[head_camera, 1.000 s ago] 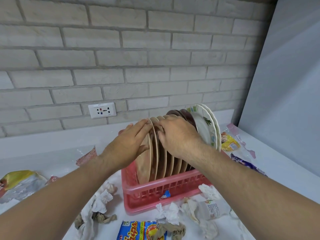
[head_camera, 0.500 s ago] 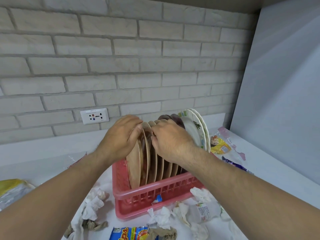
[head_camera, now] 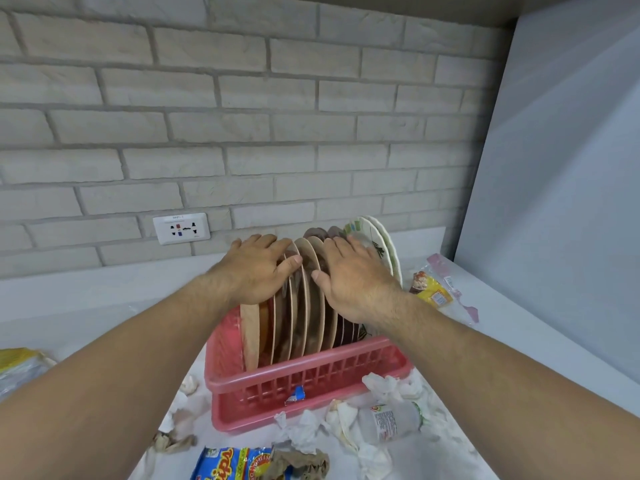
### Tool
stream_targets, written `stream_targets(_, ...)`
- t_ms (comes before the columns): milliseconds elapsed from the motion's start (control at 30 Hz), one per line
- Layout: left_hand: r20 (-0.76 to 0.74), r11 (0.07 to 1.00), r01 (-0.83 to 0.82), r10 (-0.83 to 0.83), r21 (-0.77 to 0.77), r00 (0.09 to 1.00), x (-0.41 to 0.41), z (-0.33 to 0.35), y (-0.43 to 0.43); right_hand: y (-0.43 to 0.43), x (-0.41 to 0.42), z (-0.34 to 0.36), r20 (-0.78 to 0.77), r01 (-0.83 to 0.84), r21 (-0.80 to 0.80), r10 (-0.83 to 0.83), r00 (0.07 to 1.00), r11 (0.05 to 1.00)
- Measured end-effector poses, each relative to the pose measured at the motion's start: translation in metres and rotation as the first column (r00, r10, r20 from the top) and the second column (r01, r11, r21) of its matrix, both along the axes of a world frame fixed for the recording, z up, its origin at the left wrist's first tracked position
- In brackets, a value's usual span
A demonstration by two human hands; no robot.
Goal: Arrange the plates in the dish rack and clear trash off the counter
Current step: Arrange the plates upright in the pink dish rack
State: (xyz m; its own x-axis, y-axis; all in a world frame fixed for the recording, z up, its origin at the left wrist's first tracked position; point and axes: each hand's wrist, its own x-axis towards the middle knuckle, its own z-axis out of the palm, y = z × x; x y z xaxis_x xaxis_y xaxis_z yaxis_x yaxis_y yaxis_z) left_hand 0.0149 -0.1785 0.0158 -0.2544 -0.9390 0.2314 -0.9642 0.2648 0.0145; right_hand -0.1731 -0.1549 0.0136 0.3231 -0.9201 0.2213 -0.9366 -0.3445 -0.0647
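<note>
— Both hands are on the plates, right? What is each one doing?

— Left hand (head_camera: 258,268) lies over the tops of the nearest beige plates (head_camera: 301,306), fingers spread forward and thumb pressed against one rim. It is loosely curled over the rims, not clenched. Right hand (head_camera: 349,275) rests flat and open across the rims further along the row, fingers extended toward the darker plates (head_camera: 343,332) behind them.

— And where do the plates stand?

— Upright on edge, packed side by side in the pink dish rack (head_camera: 311,382) directly below both hands. Past the right hand's fingertips stand two white plates with a leaf print (head_camera: 382,244), leaning at the far end of the row.

— What about the trash?

— It lies on the white counter (head_camera: 104,306) all round the rack. Below the right forearm lie crumpled tissues (head_camera: 304,427) and a clear plastic bottle (head_camera: 391,420) on its side. Between the two forearms, at the near edge, sits a blue and yellow chip bag (head_camera: 228,464) with brown crumpled paper (head_camera: 298,464) on it. A small blue wrapper (head_camera: 294,395) touches the rack's front wall. To the right of the right hand lies a yellow snack packet (head_camera: 433,289); far left of the left forearm, a yellow bag (head_camera: 17,365) at the frame's edge.

— Anything behind?

— A wall socket (head_camera: 181,228) on the brick wall, beyond the left hand.
</note>
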Motion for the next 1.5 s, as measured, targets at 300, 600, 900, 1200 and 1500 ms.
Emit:
stream_targets(300,0.003,0.998,-0.019,0.019,0.055,1.0,-0.018,0.007,0.0,-0.001,-0.01,-0.006,0.006,-0.063,0.054,0.063,0.998,0.997)
stream_targets(600,0.032,0.997,-0.051,0.05,0.053,0.998,-0.026,0.012,-0.002,0.001,-0.031,-0.007,0.074,-0.158,0.045,0.155,0.985,0.986)
stream_targets(900,-0.023,0.962,0.046,-0.054,-0.267,0.998,-0.048,0.012,0.02,0.016,-0.05,-0.006,0.062,-0.194,-0.011,0.194,0.979,0.981)
stream_targets(1200,-0.302,0.919,0.092,-0.219,-0.384,0.928,-0.071,-0.009,0.067,0.039,-0.073,-0.016,0.228,-0.183,-0.156,0.216,0.949,0.971)
stream_targets(1500,-0.413,0.879,0.174,-0.373,-0.443,0.831,-0.097,-0.034,0.084,0.064,-0.112,-0.049,0.36,-0.033,-0.276,0.135,0.923,0.96)
